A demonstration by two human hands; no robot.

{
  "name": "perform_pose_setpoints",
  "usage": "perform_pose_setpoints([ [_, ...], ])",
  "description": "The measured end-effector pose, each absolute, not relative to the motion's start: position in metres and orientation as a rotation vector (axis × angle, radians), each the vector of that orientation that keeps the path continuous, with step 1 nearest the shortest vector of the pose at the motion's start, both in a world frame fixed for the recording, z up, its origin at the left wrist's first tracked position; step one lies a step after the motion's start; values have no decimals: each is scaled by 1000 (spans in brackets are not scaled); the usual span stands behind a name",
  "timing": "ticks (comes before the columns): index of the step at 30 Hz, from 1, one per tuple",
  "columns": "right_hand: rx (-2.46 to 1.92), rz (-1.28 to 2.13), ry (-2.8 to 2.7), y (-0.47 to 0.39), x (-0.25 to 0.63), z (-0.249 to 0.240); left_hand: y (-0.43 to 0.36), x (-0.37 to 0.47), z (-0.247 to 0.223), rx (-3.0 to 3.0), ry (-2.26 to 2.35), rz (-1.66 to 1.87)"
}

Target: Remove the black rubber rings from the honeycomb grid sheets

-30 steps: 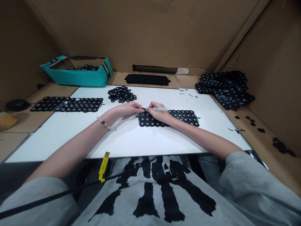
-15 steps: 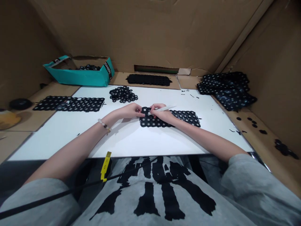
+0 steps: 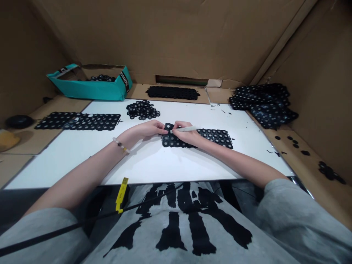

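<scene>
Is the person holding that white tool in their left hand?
No, the white tool is in the right hand, while the left hand is at the black sheet's left end.

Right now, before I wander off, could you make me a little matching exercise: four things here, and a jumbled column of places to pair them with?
1. Teal box
2. White pen-like tool
3. Beaded bracelet
4. Heap of small black pieces

A. Around the left wrist
B. On the white tabletop, beyond the left hand
C. At the back left
D. In the grip of the right hand

Pairs: 1-C; 2-D; 3-A; 4-B.
</scene>
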State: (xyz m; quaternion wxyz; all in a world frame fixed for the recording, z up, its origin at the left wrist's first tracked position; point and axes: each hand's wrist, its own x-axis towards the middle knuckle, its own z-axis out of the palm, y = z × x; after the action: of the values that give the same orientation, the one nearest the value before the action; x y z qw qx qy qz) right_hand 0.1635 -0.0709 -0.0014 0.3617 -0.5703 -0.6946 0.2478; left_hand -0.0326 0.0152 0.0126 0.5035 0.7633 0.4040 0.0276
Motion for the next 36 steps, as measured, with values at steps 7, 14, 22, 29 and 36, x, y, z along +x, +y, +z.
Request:
perform_pose_setpoints([
  [7,-1558,568,-1836,-70,161,-2,9,-30,26,1776,946,10],
  [14,-1533,536,-1849,-68,163,-7,7,-30,29,1874,929,-12],
  [22,-1373,895,-1652,-68,175,-2,8,-35,35,2207,931,119],
  [29,-1309,978,-1505,-64,181,-1,-1,-30,37,2212,887,28],
  [36,-1317,1011,-1560,-66,179,-3,2,-32,35,2138,913,27],
])
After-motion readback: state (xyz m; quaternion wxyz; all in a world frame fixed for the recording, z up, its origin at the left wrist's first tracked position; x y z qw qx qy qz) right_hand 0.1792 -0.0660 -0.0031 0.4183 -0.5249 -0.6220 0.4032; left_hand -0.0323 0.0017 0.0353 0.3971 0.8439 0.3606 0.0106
